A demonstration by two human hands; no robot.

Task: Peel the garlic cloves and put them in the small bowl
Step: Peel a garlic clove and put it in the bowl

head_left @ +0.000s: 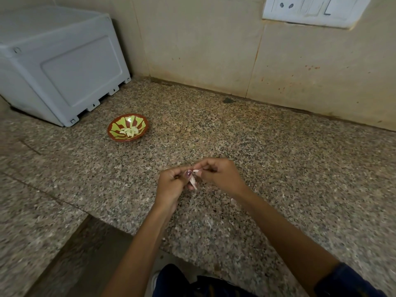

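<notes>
- The speckled granite desk fills most of the view and meets a beige tiled wall at the back, where a white switch plate sits at the upper right.
- A pale grey plastic box stands on the desk at the far left, close to the wall.
- The left hand is held low over the middle of the desk, its fingers curled round the lower part of a garlic clove, a painted thumbnail pressed against it.
- The right hand meets it from the other side, thumb and forefinger pinching the clove's upper end.
- The small bowl, red-brown with a yellow-green petal pattern, rests on the desk just in front of the box, well apart from the hands.
- Several peeled cloves, pale cream, lie heaped in the bowl's bottom.
- The garlic clove between the hands is whitish, with thin papery skin partly showing; finer detail is too small to tell.
- Small white scraps of skin lie on the desk near the person.
</notes>
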